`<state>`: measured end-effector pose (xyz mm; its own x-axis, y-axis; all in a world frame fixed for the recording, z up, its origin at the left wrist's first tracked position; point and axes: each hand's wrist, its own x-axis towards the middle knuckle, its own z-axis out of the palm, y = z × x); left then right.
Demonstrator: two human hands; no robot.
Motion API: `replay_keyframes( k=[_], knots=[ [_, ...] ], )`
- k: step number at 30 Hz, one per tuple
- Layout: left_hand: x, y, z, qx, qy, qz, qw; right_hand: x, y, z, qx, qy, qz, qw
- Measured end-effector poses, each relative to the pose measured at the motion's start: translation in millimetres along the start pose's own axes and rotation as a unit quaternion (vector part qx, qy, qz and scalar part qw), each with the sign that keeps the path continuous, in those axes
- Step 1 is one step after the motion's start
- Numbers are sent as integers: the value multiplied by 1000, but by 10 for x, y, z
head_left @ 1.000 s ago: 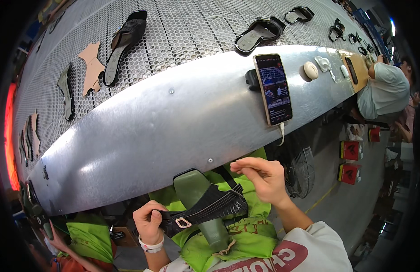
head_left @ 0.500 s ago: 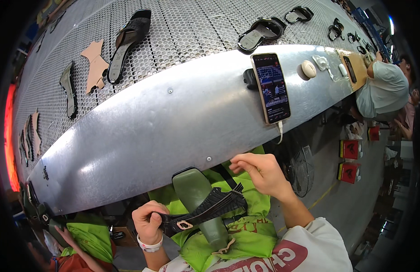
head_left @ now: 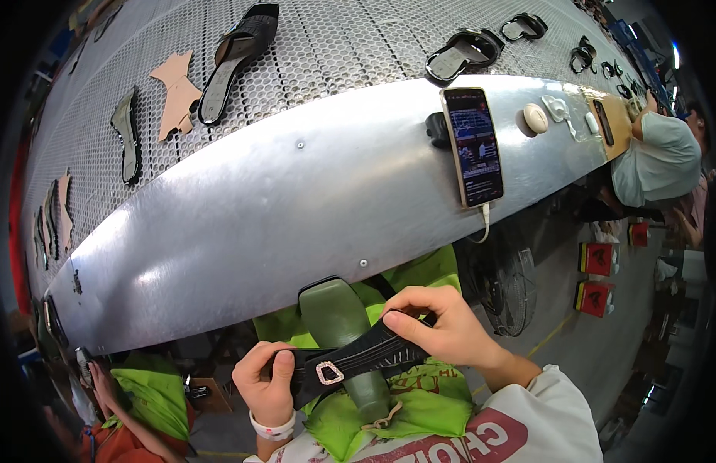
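Observation:
A black shoe upper (head_left: 373, 353) with pleated bands and a jewelled buckle (head_left: 329, 373) is stretched between my two hands. My left hand (head_left: 267, 386) pinches its left end, thumb on top. At its right end, my right hand (head_left: 435, 324) grips the edge between thumb and fingers. Beneath the upper, a green shoe last (head_left: 335, 312) rests on my lap, its broad end by the metal edge and its narrow end toward me. The upper crosses over the last's middle; whether it touches the last I cannot tell. A bright green apron (head_left: 427, 401) lies under the last.
A metal ledge (head_left: 219, 231) runs in front of me, with a propped phone (head_left: 475, 147) and its white cable, and a round beige case (head_left: 535, 118). Beyond, a mesh conveyor (head_left: 342, 46) carries sandals (head_left: 464, 55) and tan cutouts (head_left: 177, 96). A fan (head_left: 508, 293) stands right; co-workers sit on both sides.
My right hand has come down and taken hold of the upper's right end. The upper is now drawn flatter, with its buckle turned up and shifted slightly right. The conveyor's items appear shifted right.

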<state>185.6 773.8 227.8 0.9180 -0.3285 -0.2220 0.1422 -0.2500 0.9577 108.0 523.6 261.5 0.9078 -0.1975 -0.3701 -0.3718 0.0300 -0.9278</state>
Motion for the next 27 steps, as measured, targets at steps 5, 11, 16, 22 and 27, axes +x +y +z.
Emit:
replay_keyframes(
  k=[5,11,16,22,27],
  knots=[
    [-32,-151,145,13,59,-26,998,29,98,112,10,54,30,998],
    [69,-475,223,-20,94,-37,995,219,528,290,18,105,-17,994],
    [142,-637,146,-97,43,-108,988,336,752,380,124,85,44,988],
    [131,-914,49,-222,5,-101,970,383,727,372,233,17,96,968],
    [70,-937,62,-375,-23,-40,926,194,392,533,77,29,-100,992]
  ],
)
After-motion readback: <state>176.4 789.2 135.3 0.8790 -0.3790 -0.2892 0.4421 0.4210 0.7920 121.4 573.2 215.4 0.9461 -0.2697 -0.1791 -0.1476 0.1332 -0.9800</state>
